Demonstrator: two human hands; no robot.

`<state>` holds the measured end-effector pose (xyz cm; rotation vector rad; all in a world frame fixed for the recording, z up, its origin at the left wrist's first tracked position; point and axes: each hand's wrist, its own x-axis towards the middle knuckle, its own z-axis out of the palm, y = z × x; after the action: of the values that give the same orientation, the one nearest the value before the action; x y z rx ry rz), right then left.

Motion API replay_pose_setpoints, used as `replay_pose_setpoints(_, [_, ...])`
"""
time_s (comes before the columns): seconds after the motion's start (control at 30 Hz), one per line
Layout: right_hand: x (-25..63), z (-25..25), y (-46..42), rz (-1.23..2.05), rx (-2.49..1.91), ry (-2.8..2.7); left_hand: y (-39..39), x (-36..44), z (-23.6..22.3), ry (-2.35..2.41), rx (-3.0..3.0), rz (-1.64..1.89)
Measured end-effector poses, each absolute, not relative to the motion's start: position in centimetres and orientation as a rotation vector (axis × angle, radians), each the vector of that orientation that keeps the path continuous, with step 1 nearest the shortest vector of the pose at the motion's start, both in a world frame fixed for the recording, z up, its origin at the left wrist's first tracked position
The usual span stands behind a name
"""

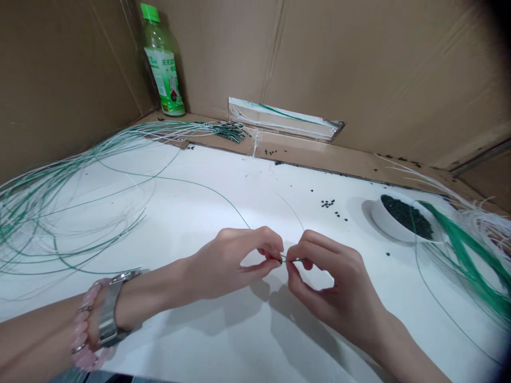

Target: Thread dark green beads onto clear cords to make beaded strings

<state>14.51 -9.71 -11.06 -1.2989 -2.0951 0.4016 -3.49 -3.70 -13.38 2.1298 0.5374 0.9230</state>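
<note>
In the middle of the head view, my left hand (229, 260) pinches a thin green string (215, 190) between thumb and index finger. A small dark bit, perhaps a bead, shows at those fingertips. Close beside it, my right hand (339, 276) is closed in a pinch on a short green length of string, with a narrow gap between the two hands. From the left hand the string curves back toward the upper left. What lies inside the fingertips is mostly hidden.
A white bowl (375, 215) of dark beads (405, 215) stands right, beside a green string bundle (471, 250). Loose beads (328, 204) dot the white board (191, 330). Long strings (80, 159) spread left, beaded ends (229, 131) at the back. A green-capped bottle (163, 69) stands by the cardboard wall (319, 58).
</note>
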Motion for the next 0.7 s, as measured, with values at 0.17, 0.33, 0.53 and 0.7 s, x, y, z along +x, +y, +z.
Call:
replay_pose_setpoints(0.17, [14.87,-10.96,-9.62,0.454,-1.335,-2.109,-3.65,-3.36,-13.40,0.557,2.069,0.899])
replay_pose_setpoints(0.33, [15.11,-10.78,-9.45,0.514,-1.342,-2.082,-3.67,-3.22,-13.25,0.594,1.900,0.857])
replay_pose_setpoints(0.53, [14.79,-10.85,-9.40,0.430,-1.335,-2.042,-3.68,-3.11,-13.18,0.636,1.680,0.819])
replay_pose_setpoints(0.7, [14.50,-11.07,-9.37,0.369,-1.350,-1.981,-3.65,-3.06,-13.21,0.670,1.578,0.807])
